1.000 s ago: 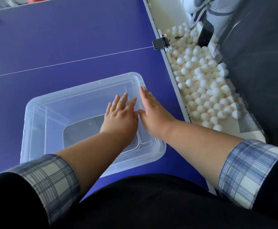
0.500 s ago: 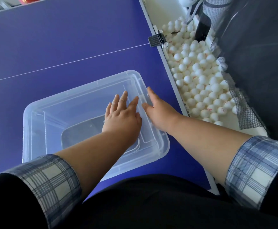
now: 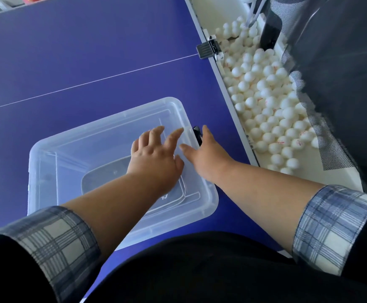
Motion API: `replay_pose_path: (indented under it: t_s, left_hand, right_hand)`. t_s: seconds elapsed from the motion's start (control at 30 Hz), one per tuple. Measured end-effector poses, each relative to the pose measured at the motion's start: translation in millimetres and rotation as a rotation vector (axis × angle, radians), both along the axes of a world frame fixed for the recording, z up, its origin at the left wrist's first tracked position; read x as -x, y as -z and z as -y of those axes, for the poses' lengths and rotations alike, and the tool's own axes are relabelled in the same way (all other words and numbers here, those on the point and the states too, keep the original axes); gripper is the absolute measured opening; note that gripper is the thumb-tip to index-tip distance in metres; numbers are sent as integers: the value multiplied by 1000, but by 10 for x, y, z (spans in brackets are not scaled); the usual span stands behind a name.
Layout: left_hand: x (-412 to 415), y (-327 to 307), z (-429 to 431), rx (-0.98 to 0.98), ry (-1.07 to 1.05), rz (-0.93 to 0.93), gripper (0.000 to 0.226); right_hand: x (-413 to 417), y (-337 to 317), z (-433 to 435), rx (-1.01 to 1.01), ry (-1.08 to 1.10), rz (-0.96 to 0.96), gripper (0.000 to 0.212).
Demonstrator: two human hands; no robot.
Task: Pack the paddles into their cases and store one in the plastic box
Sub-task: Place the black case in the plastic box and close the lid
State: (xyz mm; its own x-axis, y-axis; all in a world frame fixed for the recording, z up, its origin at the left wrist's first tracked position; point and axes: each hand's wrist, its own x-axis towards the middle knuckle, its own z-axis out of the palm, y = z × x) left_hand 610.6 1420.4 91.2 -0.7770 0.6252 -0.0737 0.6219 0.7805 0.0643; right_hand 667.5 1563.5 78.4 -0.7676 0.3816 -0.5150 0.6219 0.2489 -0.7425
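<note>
A clear plastic box (image 3: 79,145) with its lid on stands on the blue table. A grey case (image 3: 103,180) shows dimly through the lid; no paddle is in sight. My left hand (image 3: 154,156) lies flat on the right part of the lid, fingers spread. My right hand (image 3: 206,156) rests at the box's right rim, thumb on the lid and fingers down beside a small black latch (image 3: 196,132). Neither hand holds anything.
The table's white-edged right side (image 3: 228,95) runs close to the box. Beyond it lies a tray with several white balls (image 3: 265,101). A grey net clamp (image 3: 208,49) grips the table edge farther back. A white line (image 3: 90,82) crosses the table.
My right hand slid off the lid to the box's right rim, by the black latch. My left hand stayed on the lid and spread its fingers.
</note>
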Motion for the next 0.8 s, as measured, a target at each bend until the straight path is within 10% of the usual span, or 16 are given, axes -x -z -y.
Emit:
replay_pose_path:
  t_s: [0.13, 0.3, 0.43, 0.8]
  left_hand:
    - [-3, 64, 1, -39, 113, 5, 68]
    - [-8, 86, -12, -55, 276, 11, 91]
    - [42, 41, -29, -39, 526, -92, 82]
    - [180, 3, -78, -169, 654, -19, 61]
  right_hand:
    - [-77, -71, -20, 73, 77, 99, 108]
    - [-319, -42, 18, -33, 76, -146, 27]
    - [-390, -2, 139, -89, 31, -176, 61]
    - [-425, 50, 129, -99, 4, -254, 63]
